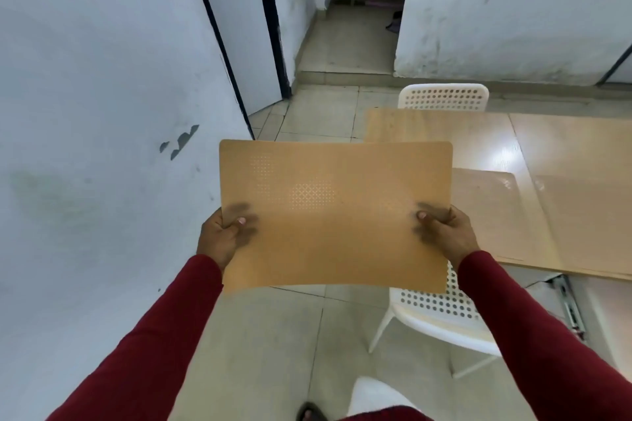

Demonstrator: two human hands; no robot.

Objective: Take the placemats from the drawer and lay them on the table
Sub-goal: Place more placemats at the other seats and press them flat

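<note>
I hold an orange-tan placemat (337,215) with a fine dotted pattern flat in front of me, above the floor and left of the table. My left hand (220,236) grips its left edge, thumb on top. My right hand (448,232) grips its right edge the same way. A second, paler placemat (492,215) lies on the light wooden table (564,154) near its left front corner. The drawer is out of sight.
One white perforated chair (441,314) stands below the table's near edge, another (444,97) at its far side. A white wall (85,113) runs along the left. Tiled floor (273,335) leads to a doorway at the back. A metal rail (569,308) shows under the table.
</note>
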